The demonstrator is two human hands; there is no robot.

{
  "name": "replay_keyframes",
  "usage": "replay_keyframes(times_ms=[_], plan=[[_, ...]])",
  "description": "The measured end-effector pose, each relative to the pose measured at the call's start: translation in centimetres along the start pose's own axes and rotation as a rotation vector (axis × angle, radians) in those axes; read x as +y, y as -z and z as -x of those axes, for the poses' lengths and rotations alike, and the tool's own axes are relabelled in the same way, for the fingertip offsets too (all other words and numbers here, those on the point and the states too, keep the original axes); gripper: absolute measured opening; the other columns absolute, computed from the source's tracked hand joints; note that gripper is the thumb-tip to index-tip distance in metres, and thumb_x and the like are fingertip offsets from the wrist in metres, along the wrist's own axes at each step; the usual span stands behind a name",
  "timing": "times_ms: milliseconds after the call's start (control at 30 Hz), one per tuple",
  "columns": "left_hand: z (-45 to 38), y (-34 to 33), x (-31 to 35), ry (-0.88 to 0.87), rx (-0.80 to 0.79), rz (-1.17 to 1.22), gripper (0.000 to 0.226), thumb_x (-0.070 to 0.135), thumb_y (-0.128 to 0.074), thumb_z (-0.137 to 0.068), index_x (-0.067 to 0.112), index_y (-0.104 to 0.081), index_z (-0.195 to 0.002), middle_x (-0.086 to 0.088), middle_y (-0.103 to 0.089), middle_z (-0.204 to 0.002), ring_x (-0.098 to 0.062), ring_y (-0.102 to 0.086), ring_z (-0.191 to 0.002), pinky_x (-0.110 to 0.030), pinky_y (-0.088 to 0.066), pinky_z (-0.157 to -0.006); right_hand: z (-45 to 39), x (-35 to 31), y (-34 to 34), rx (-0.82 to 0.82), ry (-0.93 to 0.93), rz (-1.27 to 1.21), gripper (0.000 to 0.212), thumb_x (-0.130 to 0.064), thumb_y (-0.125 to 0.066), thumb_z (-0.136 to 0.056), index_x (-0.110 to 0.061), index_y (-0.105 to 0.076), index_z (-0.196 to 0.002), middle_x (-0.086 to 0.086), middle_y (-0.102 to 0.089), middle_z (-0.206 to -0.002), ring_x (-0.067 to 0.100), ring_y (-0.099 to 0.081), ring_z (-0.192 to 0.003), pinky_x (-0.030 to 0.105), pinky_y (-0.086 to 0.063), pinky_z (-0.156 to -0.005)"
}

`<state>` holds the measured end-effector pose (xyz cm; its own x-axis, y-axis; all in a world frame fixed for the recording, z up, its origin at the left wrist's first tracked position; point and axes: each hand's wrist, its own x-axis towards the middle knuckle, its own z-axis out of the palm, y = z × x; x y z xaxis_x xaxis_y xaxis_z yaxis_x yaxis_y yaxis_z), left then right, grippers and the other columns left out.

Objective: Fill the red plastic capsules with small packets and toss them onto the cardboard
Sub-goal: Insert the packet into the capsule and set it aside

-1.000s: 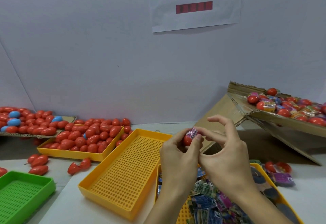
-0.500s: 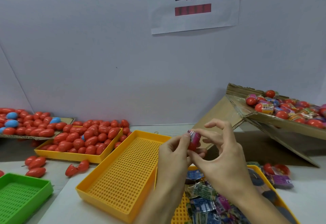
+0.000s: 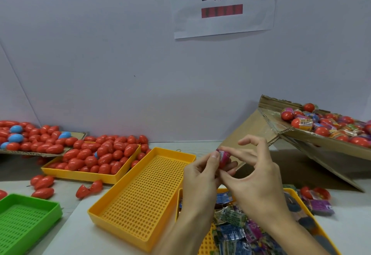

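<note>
Both hands meet above the desk (image 3: 351, 226), pinching one red capsule (image 3: 224, 159) with a pink packet wrapped at its top. Left hand (image 3: 202, 176) grips it with thumb and curled fingers; right hand (image 3: 255, 176) pinches it from the right, index finger arched up and free. Below them – a yellow tray of small packets (image 3: 234, 228), print too blurred to read. Empty yellow perforated tray (image 3: 140, 196) sits just left of it; green tray (image 3: 24, 220) far left. Another yellow tray (image 3: 84, 174) holds closed red capsules, more on flat cardboard behind it, a few blue. Tilted cardboard (image 3: 321, 140) at right carries filled capsules and packets. Paper sign (image 3: 222, 3) on wall reads "套膜" – red bar below it, unreadable.
</note>
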<state>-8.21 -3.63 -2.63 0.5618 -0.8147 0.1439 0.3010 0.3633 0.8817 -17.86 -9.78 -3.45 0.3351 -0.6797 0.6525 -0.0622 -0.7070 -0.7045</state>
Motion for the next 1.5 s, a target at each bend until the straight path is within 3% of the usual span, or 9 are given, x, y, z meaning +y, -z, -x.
replay_keyframes(times_ms=[233,400,567,867,1000,1133,1300,1433,1500], plan=[[0.0,0.6,0.4,-0.183,-0.002,-0.431,0.008,0.025,-0.07,-0.092,0.028,-0.076,-0.095,0.003,-0.076,-0.089,-0.015,-0.072,-0.087,-0.04,-0.061,-0.078,0.1,-0.1,0.0,-0.045,0.007,0.021,0.074,-0.022,-0.089,-0.069,-0.054,-0.037,-0.111,-0.032,-0.069,-0.105,-0.012,-0.058,-0.108,0.003,-0.046,-0.078],[0.1,0.8,0.8,-0.264,-0.033,-0.634,0.011,0.026,-0.071,-0.091,0.021,-0.076,-0.082,-0.005,-0.071,-0.072,-0.028,-0.068,-0.076,-0.053,-0.055,-0.073,0.1,0.2,0.1,-0.086,0.048,0.072,0.084,-0.012,-0.09,-0.068,-0.059,-0.035,-0.112,-0.025,-0.069,-0.107,-0.017,-0.056,-0.109,-0.004,-0.039,-0.082],[0.0,1.4,1.5,-0.219,-0.082,-0.81,0.019,0.031,-0.071,-0.09,0.021,-0.073,-0.074,0.001,-0.07,-0.065,-0.016,-0.069,-0.066,-0.045,-0.059,-0.067,0.2,0.3,0.1,-0.125,0.087,0.107,0.088,-0.009,-0.088,-0.07,-0.064,-0.033,-0.11,-0.027,-0.064,-0.111,-0.025,-0.051,-0.107,-0.008,-0.037,-0.076],[-0.1,1.4,1.3,-0.169,-0.095,-0.62,0.008,0.025,-0.069,-0.092,0.021,-0.076,-0.088,-0.004,-0.075,-0.081,-0.018,-0.072,-0.081,-0.045,-0.06,-0.078,0.1,0.2,0.2,-0.129,0.075,0.094,0.081,-0.011,-0.089,-0.069,-0.056,-0.038,-0.112,-0.026,-0.066,-0.11,-0.026,-0.051,-0.105,-0.008,-0.036,-0.075],[0.0,1.1,1.1,-0.174,-0.08,-0.483,0.012,0.015,-0.065,-0.094,0.015,-0.076,-0.089,-0.007,-0.076,-0.081,-0.018,-0.075,-0.079,-0.032,-0.061,-0.073,0.2,0.0,0.0,-0.084,0.052,0.075,0.071,-0.012,-0.088,-0.07,-0.046,-0.042,-0.112,-0.024,-0.07,-0.107,-0.023,-0.055,-0.1,-0.006,-0.039,-0.071],[0.2,0.5,0.8,-0.201,-0.074,-0.427,0.026,0.011,-0.065,-0.094,0.029,-0.078,-0.081,-0.002,-0.077,-0.081,-0.015,-0.074,-0.081,-0.021,-0.057,-0.069,0.2,0.0,0.1,-0.036,0.006,0.032,0.07,-0.015,-0.089,-0.068,-0.045,-0.043,-0.112,-0.019,-0.073,-0.105,-0.019,-0.06,-0.096,-0.004,-0.043,-0.067],[0.4,0.3,0.9,-0.217,-0.09,-0.392,0.037,0.011,-0.065,-0.094,0.042,-0.079,-0.078,0.0,-0.078,-0.087,-0.014,-0.074,-0.089,-0.022,-0.058,-0.077,0.2,0.0,0.1,-0.022,-0.014,0.036,0.069,-0.015,-0.09,-0.067,-0.044,-0.045,-0.11,-0.018,-0.074,-0.1,-0.021,-0.058,-0.096,-0.006,-0.04,-0.066],[0.4,0.3,0.7,-0.199,-0.043,-0.383,0.017,0.018,-0.07,-0.091,0.027,-0.076,-0.104,0.003,-0.078,-0.096,-0.011,-0.073,-0.095,-0.033,-0.059,-0.086,0.2,0.0,0.3,-0.041,-0.015,0.046,0.069,-0.027,-0.089,-0.068,-0.051,-0.041,-0.111,-0.03,-0.071,-0.102,-0.016,-0.055,-0.106,-0.004,-0.039,-0.078],[0.1,0.5,0.8,-0.182,0.005,-0.324,0.023,0.019,-0.071,-0.089,0.018,-0.071,-0.112,0.003,-0.078,-0.096,-0.011,-0.074,-0.092,-0.029,-0.061,-0.08,0.1,-0.1,0.3,-0.064,-0.012,0.058,0.069,-0.032,-0.088,-0.069,-0.052,-0.039,-0.113,-0.032,-0.07,-0.102,-0.017,-0.053,-0.109,-0.004,-0.037,-0.083]])
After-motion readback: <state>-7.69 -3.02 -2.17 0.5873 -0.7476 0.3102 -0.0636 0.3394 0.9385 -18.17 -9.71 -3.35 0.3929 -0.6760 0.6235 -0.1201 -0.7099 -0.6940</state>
